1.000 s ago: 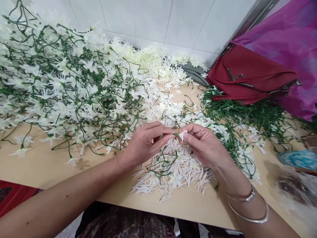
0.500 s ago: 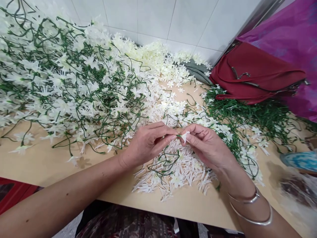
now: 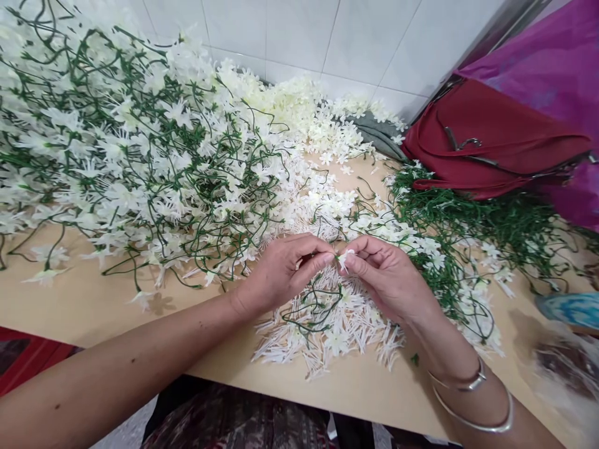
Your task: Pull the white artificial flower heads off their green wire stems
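Observation:
My left hand and my right hand meet fingertip to fingertip over the middle of a tan table. My right hand pinches a small white artificial flower. My left hand pinches the tip of a thin green stem right against that flower; the stem hangs down to a tangle of green stems. Under both hands lies a pile of loose white flower pieces. Two silver bangles circle my right wrist.
A big heap of stems with white flowers fills the left and back of the table. Bare green stems pile up at the right, below a red handbag and purple cloth. White tiled wall behind. A blurred bag lies at the right edge.
Both hands keep their pinch; the fingertips have drawn closer together, so the flower now sits against the stem tip. The view has shifted slightly.

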The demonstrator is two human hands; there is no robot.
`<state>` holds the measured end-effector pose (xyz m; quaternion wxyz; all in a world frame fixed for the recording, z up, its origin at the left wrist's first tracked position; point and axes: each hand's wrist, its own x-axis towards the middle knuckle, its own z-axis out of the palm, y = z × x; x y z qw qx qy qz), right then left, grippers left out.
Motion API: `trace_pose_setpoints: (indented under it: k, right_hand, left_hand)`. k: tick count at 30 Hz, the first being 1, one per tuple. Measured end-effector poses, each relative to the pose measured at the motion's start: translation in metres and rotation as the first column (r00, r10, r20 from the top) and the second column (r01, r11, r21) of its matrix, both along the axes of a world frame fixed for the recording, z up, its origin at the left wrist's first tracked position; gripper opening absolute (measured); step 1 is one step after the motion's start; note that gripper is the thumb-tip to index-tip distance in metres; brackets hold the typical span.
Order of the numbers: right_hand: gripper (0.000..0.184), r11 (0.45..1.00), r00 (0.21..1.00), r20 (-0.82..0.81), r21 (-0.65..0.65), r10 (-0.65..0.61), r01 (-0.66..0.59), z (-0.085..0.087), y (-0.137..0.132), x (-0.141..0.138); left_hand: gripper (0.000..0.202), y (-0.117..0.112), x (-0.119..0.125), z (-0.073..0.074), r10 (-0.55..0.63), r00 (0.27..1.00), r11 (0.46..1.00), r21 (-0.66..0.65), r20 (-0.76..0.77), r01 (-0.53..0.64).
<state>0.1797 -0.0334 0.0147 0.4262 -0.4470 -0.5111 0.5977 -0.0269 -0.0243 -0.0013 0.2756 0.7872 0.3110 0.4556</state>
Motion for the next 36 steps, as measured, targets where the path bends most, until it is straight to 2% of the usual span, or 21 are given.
trace_pose_setpoints:
  k: [4, 9, 17, 23, 30, 36]
  right_hand:
    - [0.025, 0.999, 0.999, 0.003, 0.006, -0.038, 0.038, -0.007, -0.001, -0.006]
    - [0.027, 0.999, 0.999, 0.019, 0.006, -0.040, 0.040, -0.009, 0.000, -0.008]
    - [0.028, 1.000, 0.998, 0.060, -0.006, 0.002, -0.002, -0.012, 0.001, -0.004]
    - [0.028, 0.999, 0.999, 0.026, -0.032, 0.027, -0.026, -0.014, 0.004, -0.004]
    - [0.029, 0.994, 0.993, -0.089, -0.067, 0.081, -0.087, -0.005, 0.006, -0.005]
    - [0.027, 0.994, 0.994, -0.085, -0.087, 0.066, -0.073, -0.008, 0.006, -0.003]
  left_hand:
    - [0.015, 0.000, 0.000, -0.001, -0.011, 1.000, 0.991, -0.134, -0.001, 0.011]
    - [0.018, 0.001, 0.000, -0.002, -0.034, 0.999, 0.984, -0.177, -0.013, 0.031]
    - [0.015, 0.002, 0.000, -0.005, -0.033, 0.999, 0.989, -0.143, -0.022, 0.029]
    - [0.015, 0.002, 0.000, -0.005, -0.032, 0.999, 0.990, -0.135, -0.025, 0.029]
    - [0.016, -0.001, 0.004, -0.002, -0.015, 1.000, 0.978, -0.210, -0.006, 0.013]
    - [0.017, -0.003, 0.001, -0.003, -0.004, 0.999, 0.985, -0.174, -0.032, -0.002]
